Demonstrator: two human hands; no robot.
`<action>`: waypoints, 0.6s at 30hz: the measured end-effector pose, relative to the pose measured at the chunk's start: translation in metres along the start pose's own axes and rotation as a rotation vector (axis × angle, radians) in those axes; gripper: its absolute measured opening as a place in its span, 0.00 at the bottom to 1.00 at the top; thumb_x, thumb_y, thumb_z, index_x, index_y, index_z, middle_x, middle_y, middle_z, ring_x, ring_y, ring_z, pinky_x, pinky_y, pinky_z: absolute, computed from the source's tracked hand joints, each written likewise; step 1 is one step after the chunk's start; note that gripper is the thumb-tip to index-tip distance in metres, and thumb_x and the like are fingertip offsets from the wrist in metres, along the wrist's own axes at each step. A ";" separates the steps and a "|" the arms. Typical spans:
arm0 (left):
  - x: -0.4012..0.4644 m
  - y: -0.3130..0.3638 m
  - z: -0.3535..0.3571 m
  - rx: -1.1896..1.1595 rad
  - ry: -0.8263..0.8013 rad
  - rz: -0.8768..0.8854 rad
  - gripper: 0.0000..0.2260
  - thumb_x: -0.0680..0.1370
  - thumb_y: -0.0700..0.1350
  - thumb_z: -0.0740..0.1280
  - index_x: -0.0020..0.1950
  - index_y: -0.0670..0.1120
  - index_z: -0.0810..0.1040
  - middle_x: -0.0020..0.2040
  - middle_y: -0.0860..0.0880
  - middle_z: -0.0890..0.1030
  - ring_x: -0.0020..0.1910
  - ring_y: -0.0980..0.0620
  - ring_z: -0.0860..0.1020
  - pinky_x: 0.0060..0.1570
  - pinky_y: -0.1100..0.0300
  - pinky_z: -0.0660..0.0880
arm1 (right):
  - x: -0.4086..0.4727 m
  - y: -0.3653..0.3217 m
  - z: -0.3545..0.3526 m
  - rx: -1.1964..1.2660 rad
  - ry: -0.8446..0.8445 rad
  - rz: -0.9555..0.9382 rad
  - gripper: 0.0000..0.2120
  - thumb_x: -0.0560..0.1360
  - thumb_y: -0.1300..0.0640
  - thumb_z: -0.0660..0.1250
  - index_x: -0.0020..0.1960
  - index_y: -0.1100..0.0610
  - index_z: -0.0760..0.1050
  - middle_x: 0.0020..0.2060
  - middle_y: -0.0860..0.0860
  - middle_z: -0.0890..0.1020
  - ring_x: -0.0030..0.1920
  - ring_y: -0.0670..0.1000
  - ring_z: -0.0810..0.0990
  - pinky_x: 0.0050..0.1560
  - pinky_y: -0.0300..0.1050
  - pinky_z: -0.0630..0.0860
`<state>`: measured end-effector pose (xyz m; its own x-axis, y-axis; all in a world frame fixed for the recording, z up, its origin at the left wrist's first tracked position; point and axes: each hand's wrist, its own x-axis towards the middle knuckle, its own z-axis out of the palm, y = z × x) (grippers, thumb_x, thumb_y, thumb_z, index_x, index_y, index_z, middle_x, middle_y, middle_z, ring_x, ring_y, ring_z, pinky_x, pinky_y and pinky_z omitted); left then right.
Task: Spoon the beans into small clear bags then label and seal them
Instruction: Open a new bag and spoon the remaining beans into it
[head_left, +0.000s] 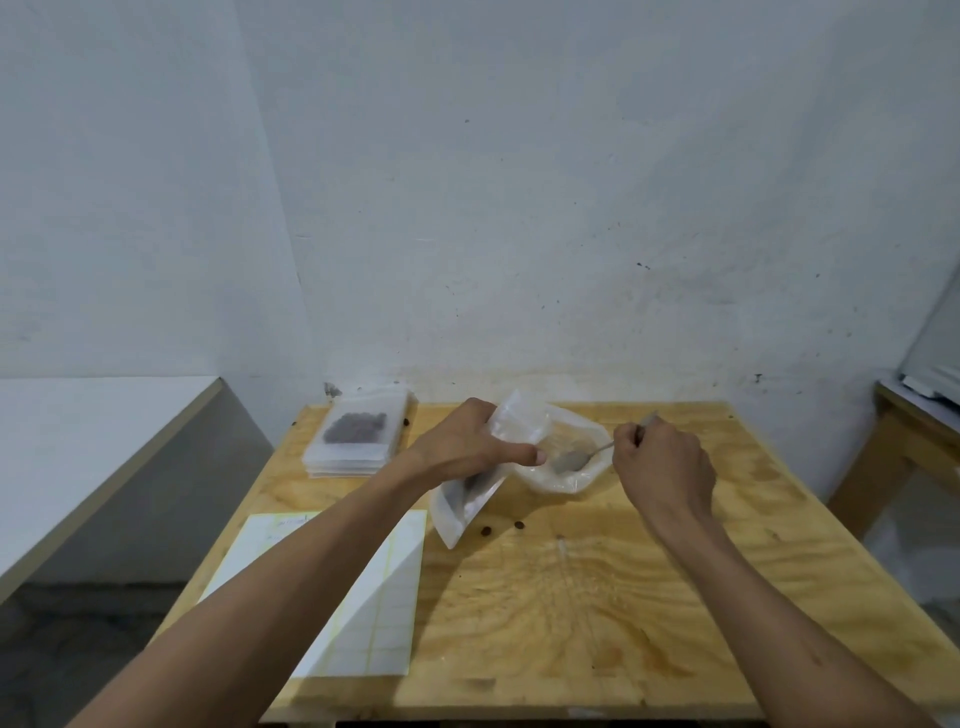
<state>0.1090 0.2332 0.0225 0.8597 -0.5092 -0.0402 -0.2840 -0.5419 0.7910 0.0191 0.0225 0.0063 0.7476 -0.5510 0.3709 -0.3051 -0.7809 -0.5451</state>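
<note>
My left hand (475, 447) grips a small clear bag (470, 501) near its open top and holds it tilted over the wooden table (597, 597). My right hand (662, 465) pinches the handle of a metal spoon (576, 458). The spoon's bowl sits inside a white container (569, 480) just right of the bag. Dark contents show faintly in the bag; the blur hides whether the spoon carries beans. Two loose beans (487, 530) lie on the table below the bag. A sheet of labels (363, 592) lies at the front left, partly under my left forearm.
A stack of clear bags (358, 436) stands at the table's back left, the top one holding dark beans. A white counter (78, 457) runs along the left. Another wooden table (904, 447) stands at the right edge. A wall rises right behind the table.
</note>
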 end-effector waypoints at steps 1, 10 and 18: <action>0.000 -0.001 -0.001 0.002 0.002 -0.008 0.26 0.65 0.63 0.78 0.41 0.41 0.78 0.34 0.50 0.76 0.33 0.50 0.72 0.39 0.54 0.67 | 0.003 0.002 0.001 0.009 -0.014 0.022 0.18 0.82 0.54 0.58 0.37 0.61 0.74 0.30 0.54 0.75 0.34 0.60 0.74 0.35 0.46 0.66; 0.001 0.004 -0.002 -0.110 0.167 -0.101 0.24 0.69 0.62 0.78 0.47 0.42 0.81 0.43 0.49 0.84 0.41 0.50 0.81 0.42 0.58 0.74 | 0.015 0.003 -0.018 0.286 0.140 -0.135 0.19 0.84 0.48 0.60 0.41 0.56 0.80 0.29 0.51 0.80 0.30 0.52 0.78 0.30 0.45 0.72; 0.007 0.018 -0.021 -0.265 0.208 -0.115 0.23 0.72 0.60 0.77 0.52 0.40 0.82 0.46 0.47 0.84 0.42 0.50 0.81 0.43 0.59 0.74 | 0.023 0.035 -0.040 0.119 0.129 -0.189 0.19 0.85 0.46 0.59 0.54 0.56 0.85 0.44 0.55 0.84 0.44 0.59 0.82 0.38 0.50 0.76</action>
<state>0.1185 0.2340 0.0496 0.9553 -0.2936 -0.0345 -0.0840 -0.3815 0.9205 0.0023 -0.0299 0.0256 0.7007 -0.4373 0.5637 -0.0898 -0.8379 -0.5384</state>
